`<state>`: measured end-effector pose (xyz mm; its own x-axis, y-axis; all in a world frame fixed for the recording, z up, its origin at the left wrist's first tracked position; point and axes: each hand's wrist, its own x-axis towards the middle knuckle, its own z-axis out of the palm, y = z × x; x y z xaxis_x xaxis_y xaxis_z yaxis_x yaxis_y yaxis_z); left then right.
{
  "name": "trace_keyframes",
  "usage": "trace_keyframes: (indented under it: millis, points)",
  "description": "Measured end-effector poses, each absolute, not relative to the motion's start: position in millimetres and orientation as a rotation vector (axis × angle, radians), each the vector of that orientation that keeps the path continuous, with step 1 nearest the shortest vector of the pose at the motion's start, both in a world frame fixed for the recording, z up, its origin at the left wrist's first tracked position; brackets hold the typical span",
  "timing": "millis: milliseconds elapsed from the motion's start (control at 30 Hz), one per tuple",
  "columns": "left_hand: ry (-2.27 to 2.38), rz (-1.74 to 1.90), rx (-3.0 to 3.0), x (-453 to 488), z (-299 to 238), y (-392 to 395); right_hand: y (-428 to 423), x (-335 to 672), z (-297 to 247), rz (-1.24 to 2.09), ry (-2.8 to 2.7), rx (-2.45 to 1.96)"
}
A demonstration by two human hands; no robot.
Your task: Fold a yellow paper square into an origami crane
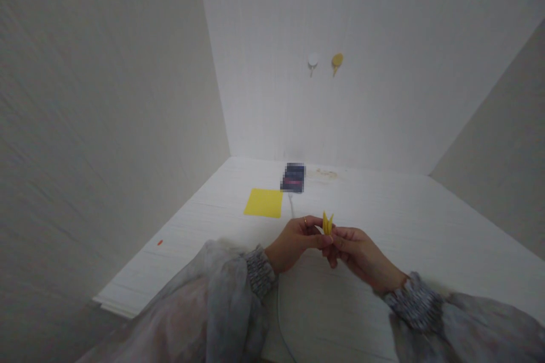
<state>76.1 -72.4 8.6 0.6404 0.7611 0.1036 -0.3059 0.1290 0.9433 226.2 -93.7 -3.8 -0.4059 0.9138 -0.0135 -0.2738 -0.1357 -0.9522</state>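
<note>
Folded yellow paper piece [327, 225], lower frame just right of centre: long axis roughly upright, tips above both grips. Left hand [298, 243] and right hand [361, 250] pinch its base, neither clearly nearer; exact finger overlap too small to tell.

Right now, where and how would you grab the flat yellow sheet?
Probably the near-left corner of the yellow sheet, coming from its left: lift the edge, then pinch. It lies flat with no raised edge visible, and its right side sits close to the dark pixelated object and the cable.
</note>
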Motion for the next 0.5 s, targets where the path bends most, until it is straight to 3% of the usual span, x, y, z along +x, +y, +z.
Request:
trace_keyframes:
  millis: [233,500]
  points:
    - [0.619,0.974,1.259,76,3,-66,-93,226,4,1.257,-1.278,-1.019]
    - [0.659,0.997,1.231,77,2,-66,-94,224,6,1.201,-1.253,-0.997]
